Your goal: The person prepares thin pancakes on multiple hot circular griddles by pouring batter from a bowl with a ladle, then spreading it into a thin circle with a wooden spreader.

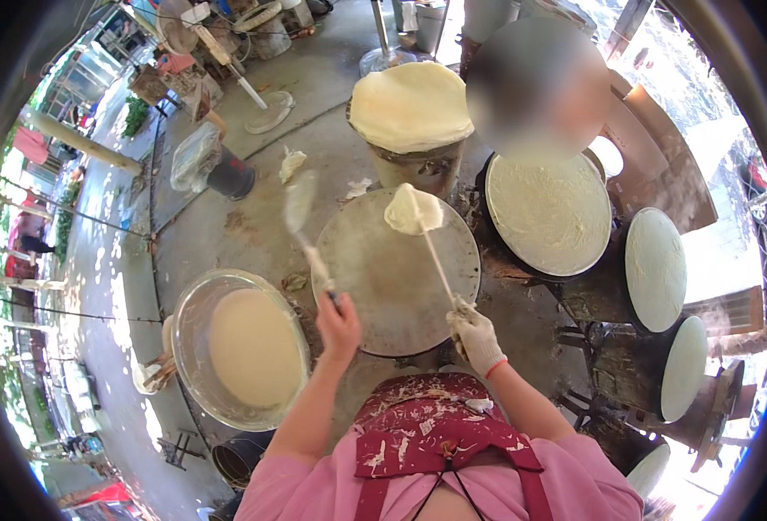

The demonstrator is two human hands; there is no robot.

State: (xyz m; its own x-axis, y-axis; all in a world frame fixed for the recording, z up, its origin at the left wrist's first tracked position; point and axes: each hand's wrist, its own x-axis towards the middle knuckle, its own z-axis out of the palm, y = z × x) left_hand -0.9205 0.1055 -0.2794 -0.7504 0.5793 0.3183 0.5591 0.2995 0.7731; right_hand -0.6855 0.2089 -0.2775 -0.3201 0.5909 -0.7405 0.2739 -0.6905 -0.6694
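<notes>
My bare left hand grips the dark handle of a ladle, whose bowl is motion-blurred above the far left rim of a round griddle. In my right hand, which wears a dough-stained knit glove, is a thin wooden-handled spreader. A pale lump of batter clings around its far end, over the back of the griddle; whether it touches the plate is hard to tell. The griddle's surface shows grey with a browner middle. Left of my left forearm stands a wide basin of creamy batter.
Behind the griddle, a stack of thin flatbreads tops a bucket-like stand. A batter-covered griddle and several more curve down the right side, some steaming. A bag-covered dark bucket stands far left. A blurred patch hides the upper right.
</notes>
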